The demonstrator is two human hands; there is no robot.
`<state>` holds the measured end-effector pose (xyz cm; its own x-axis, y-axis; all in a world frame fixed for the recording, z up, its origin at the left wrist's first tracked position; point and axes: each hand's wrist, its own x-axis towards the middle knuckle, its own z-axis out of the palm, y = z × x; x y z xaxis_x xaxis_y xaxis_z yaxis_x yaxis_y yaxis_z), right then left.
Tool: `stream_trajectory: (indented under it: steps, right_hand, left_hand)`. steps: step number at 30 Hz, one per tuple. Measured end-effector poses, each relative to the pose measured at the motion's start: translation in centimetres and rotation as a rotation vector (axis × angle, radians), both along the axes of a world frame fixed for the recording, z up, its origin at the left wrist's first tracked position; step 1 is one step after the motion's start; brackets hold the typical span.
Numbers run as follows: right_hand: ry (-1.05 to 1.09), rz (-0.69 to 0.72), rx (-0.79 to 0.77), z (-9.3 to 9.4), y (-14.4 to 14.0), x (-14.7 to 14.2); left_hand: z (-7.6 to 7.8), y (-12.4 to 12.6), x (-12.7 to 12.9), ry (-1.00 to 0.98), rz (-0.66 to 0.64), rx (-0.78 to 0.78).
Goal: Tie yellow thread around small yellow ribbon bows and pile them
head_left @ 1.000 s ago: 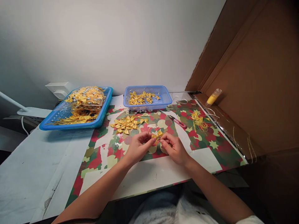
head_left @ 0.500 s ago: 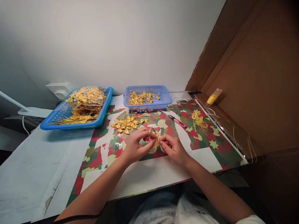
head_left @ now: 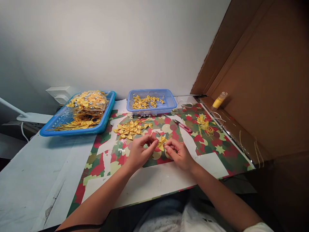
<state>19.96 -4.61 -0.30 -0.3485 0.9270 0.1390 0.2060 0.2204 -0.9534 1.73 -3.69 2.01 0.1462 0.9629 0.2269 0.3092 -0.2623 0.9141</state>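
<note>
A yellow ribbon bow (head_left: 161, 144) is held up between my two hands, over the patterned paper. From it a thin gold cord (head_left: 158, 131) arcs up in a loop. My left hand (head_left: 141, 151) pinches the cord at the bow's left, thumb against fingers. At the bow's right edge, my right hand (head_left: 180, 155) pinches something small that looks silvery, mostly hidden by the fingertips. A pile of yellow bows with gold cords (head_left: 131, 129) lies beyond my left hand. Small silver balls (head_left: 140, 116) sit in front of the light blue basket (head_left: 172, 106), which holds more bows.
A larger blue basket (head_left: 45, 132) at left holds corded bows and a plastic bag of bows and silver balls. Pink-handled thread snips (head_left: 184, 127) and yellow scraps (head_left: 204, 125) lie to the right. A yellow bottle (head_left: 219, 100) stands on the cardboard ledge.
The yellow bow now shows between my hands, where my fingers covered more of it before. The cord loop has tilted left and widened. My left hand has shifted slightly left.
</note>
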Motion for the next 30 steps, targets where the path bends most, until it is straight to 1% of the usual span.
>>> stream_trajectory:
  steps: [5, 9, 20, 30]
  right_hand:
    - [0.038, 0.001, -0.018, -0.5, 0.0, 0.0]
    - [0.061, 0.000, -0.025, -0.6, -0.1, -0.1]
    - [0.067, -0.007, -0.026, -1.1, -0.2, -0.3]
    - [0.027, -0.024, 0.006, -0.9, -0.3, -0.4]
  left_hand:
    - [-0.1, -0.1, 0.1, -0.047, 0.011, -0.033]
    - [0.0, -0.1, 0.2, -0.052, -0.007, -0.040]
    - [0.2, -0.4, 0.2, 0.056, 0.002, 0.088]
    - [0.0, -0.1, 0.3, 0.015, -0.022, 0.120]
